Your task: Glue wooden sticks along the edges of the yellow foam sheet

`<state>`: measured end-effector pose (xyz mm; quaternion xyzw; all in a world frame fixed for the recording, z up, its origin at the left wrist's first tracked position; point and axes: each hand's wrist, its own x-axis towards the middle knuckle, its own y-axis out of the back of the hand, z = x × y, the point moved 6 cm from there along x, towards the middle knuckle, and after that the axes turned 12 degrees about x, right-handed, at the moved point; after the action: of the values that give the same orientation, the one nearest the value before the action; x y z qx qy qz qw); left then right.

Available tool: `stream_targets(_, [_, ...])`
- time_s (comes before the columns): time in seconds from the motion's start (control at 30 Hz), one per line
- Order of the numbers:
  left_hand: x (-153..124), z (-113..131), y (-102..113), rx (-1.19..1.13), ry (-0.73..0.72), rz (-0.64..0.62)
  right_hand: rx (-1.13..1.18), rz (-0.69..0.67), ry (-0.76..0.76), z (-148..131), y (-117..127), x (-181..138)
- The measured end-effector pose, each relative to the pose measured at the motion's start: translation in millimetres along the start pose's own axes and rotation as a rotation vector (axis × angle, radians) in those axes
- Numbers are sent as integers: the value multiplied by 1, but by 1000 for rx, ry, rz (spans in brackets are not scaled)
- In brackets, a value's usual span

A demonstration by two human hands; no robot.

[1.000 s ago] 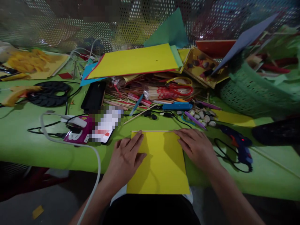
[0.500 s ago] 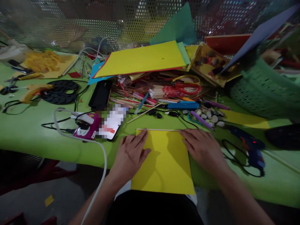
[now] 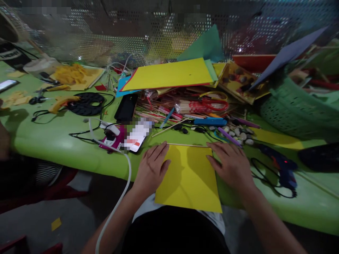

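Note:
A yellow sheet of paper (image 3: 189, 180) lies in front of me, its near edge hanging past the table edge over my lap. Along its far edge rests a thin pale wooden stick (image 3: 188, 145). My left hand (image 3: 153, 167) lies over the sheet's left side, fingers stretched out, fingertips at the stick's left end. At the right end, the fingertips of my right hand (image 3: 230, 164) touch the stick, with the thumb on the paper's right edge. Both hands are open and press from above.
A glue gun (image 3: 282, 164) lies right, near a green basket (image 3: 293, 102). Stones, pens and sticks lie beyond the sheet, below stacked coloured paper (image 3: 169, 76). A phone (image 3: 139, 135) and a purple power socket (image 3: 113, 139) with a white cable lie left. Another person's arm shows far left.
The view has swung left, bringing a person's arm and another phone into sight at the left. Both my hands stay at the stick's ends, and the sheet still lies under them.

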<state>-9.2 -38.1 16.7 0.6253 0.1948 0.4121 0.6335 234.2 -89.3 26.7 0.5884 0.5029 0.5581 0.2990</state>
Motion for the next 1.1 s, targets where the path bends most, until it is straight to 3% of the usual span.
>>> stream_targets(0.23, [-1,-9,5,46,35,11,140,-79,78,-26,-5,14])
stream_targets(0.5, [5,-15,6,130,41,-34,101,-137,106,-47,-17,25])
stream_targets(1.1, [8,-15,3,145,63,-95,82,-177,94,-44,-27,23])
